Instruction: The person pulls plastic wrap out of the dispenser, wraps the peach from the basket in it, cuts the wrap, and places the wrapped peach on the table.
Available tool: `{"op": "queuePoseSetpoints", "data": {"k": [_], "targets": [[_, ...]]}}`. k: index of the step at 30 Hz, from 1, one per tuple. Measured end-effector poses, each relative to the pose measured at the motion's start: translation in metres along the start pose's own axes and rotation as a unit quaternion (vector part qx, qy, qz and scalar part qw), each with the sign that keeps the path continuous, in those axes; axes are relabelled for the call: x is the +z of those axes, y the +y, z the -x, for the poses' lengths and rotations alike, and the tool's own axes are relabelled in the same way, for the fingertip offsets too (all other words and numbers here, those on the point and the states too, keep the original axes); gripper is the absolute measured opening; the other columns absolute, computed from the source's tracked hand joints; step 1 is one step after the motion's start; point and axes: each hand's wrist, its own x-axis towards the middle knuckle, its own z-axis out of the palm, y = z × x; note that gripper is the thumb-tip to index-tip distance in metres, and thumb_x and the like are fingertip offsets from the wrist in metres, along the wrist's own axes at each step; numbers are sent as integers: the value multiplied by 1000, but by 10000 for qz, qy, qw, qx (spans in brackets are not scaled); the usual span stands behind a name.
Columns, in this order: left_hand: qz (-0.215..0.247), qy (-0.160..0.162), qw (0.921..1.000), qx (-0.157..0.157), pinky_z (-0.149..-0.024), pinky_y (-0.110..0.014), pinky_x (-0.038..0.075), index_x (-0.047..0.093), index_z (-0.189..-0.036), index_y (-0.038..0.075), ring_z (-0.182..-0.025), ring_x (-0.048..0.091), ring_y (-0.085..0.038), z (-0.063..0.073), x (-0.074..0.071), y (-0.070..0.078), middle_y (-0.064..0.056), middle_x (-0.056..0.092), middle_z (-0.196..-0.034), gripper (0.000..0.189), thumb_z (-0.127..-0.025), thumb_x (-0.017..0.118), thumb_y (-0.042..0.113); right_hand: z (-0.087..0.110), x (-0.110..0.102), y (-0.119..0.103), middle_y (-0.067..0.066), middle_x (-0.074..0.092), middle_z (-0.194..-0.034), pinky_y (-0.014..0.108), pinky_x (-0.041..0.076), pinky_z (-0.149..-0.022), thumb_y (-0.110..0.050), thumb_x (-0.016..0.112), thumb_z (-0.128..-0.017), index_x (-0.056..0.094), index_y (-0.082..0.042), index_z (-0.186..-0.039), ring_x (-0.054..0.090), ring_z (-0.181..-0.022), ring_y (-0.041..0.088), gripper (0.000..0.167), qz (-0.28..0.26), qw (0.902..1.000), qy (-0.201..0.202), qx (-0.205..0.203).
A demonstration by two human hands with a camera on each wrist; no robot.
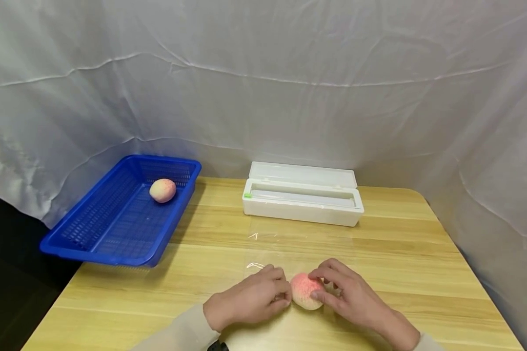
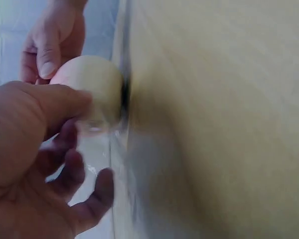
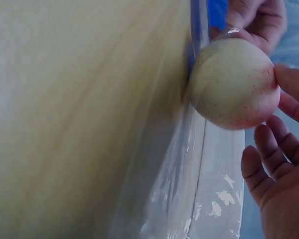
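A pink-and-cream peach (image 1: 305, 295) sits on clear plastic film (image 3: 177, 199) near the front of the table. My right hand (image 1: 355, 297) holds it lightly from the right, with thumb and index finger against its pink side; the other fingers stay loosely bent. Close against the peach's left side, my left hand (image 1: 254, 297) has its fingers curled and pinches the film's edge, which glints by the fingertips in the right wrist view. From there the sheet stretches back to a white cling film box (image 1: 303, 214), whose lid stands raised behind a roll inside.
At the left, a blue plastic basket (image 1: 127, 229) holds a second peach (image 1: 163, 190) and overhangs the table's left edge. The wooden table (image 1: 421, 273) is backed by a pale cloth curtain (image 1: 290, 117) that also runs along both sides.
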Motion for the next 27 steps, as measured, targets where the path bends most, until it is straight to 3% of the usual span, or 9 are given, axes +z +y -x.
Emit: {"op": "queuePoseSetpoints", "data": {"k": [4, 7, 11, 12, 14, 19, 21, 24, 27], "targets": [[356, 366, 9987, -65, -98, -22, 49, 66, -94, 27, -122, 52, -12, -1, 1, -1, 5, 59, -134, 10, -103, 69, 24, -1, 3, 0, -10, 60, -112, 16, 49, -71, -14, 83, -91, 74, -25, -114, 58, -87, 5, 27, 387, 9979, 292, -420], [578, 441, 9973, -56, -103, -24, 51, 65, -95, 24, -128, 57, -13, -2, 2, -2, 0, 57, -146, 9, -104, 67, 21, 2, 5, -1, -9, 58, -118, 18, 51, -77, -30, 84, -92, 73, -24, -120, 57, -92, 6, 31, 1013, 9937, 155, -454], [691, 518, 9961, -202, -98, -20, 52, 65, -98, 22, -115, 64, -9, -3, 3, -3, -1, 59, -142, 6, -103, 67, 20, 9, 8, -5, -2, 52, -138, 35, 56, -92, -74, 79, -77, 56, -21, -145, 56, -115, 11, 89, 1931, 9792, -604, -129], [733, 520, 9956, -253, -96, -18, 52, 66, -98, 22, -113, 64, -8, -3, 3, -3, -1, 59, -141, 5, -103, 67, 19, 10, 9, -6, 1, 50, -142, 40, 55, -96, -79, 78, -73, 50, -20, -150, 56, -122, 15, 101, 2120, 9742, -774, -92], [769, 503, 9952, -348, -97, -18, 52, 66, -99, 21, -115, 64, -8, -3, 2, -4, -1, 61, -138, 4, -103, 67, 19, 9, 11, -7, 5, 49, -145, 43, 55, -98, -77, 82, -70, 45, -18, -154, 55, -125, 18, 109, 2328, 9679, -940, -96], [991, 378, 9930, -522, -103, -23, 52, 65, -101, 20, -122, 63, -9, -7, -1, -8, 0, 65, -135, 5, -105, 65, 18, 1, 12, 1, 2, 57, -136, 40, 57, -95, -51, 88, -78, 56, -17, -146, 60, -116, 16, 83, 2170, 9740, -591, -278], [1148, 333, 9909, -621, -104, -26, 52, 64, -101, 22, -124, 63, -8, -9, -2, -11, 2, 68, -133, 6, -106, 64, 18, -2, 10, 4, -1, 59, -135, 40, 58, -94, -50, 88, -78, 59, -18, -145, 62, -115, 15, 79, 1935, 9795, -507, -256], [1505, 278, 9848, -818, -101, -26, 54, 65, -100, 24, -116, 64, -4, -11, -5, -16, 5, 71, -128, 8, -106, 65, 19, -7, 5, 9, -1, 60, -138, 43, 58, -97, -47, 85, -82, 59, -19, -148, 63, -120, 18, 77, 1555, 9855, -657, -144], [1925, 218, 9755, -1044, -94, -22, 55, 67, -99, 24, -105, 64, 1, -13, -6, -21, 8, 73, -123, 9, -106, 65, 19, -11, -1, 12, -1, 60, -144, 47, 56, -102, -47, 79, -89, 56, -21, -152, 62, -128, 20, 72, 1142, 9880, -1014, 218]]}}
